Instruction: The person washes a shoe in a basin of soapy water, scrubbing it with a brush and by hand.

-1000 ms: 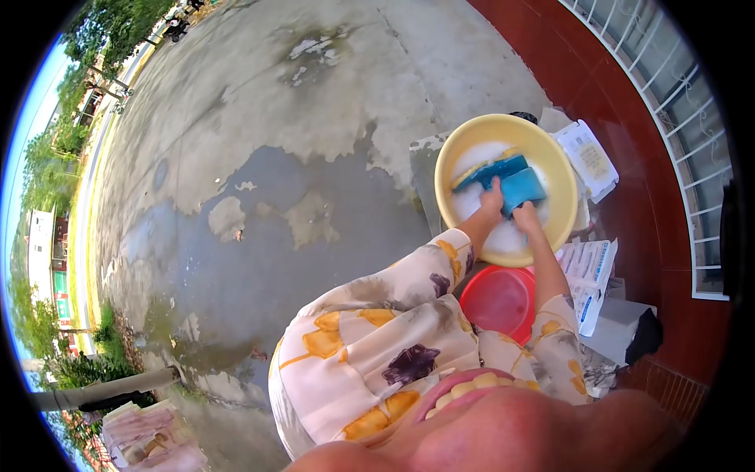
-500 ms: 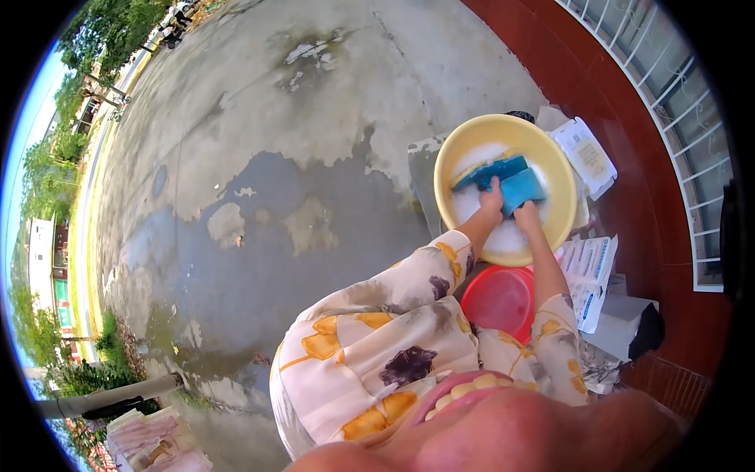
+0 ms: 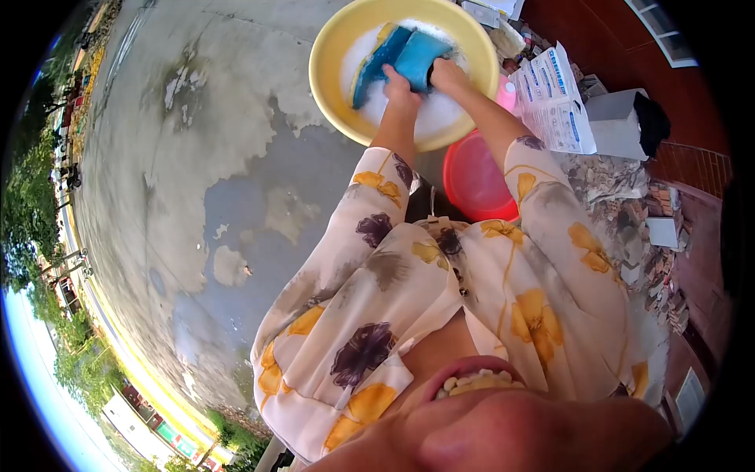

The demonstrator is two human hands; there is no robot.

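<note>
A yellow basin at the top of the head view holds white suds. In it I see a blue slipper, by its look, with a broad band and a yellow edge. My left hand grips its near side, thumb lying along the blue surface. At the band's right end, my right hand is closed on it, its fingertips hidden behind the band. Both hands are over the suds. Below the basin, close to my right forearm, stands a red basin.
A pink container stands beside the yellow basin. Printed white packaging and a pale box with a black cloth lie to the right. Rubble covers the ground below them. Wet concrete spreads out left.
The view has turned, so the basins now appear higher and further left. The slipper is turned more upright and its band looks more curved. Both hands still hold it.
</note>
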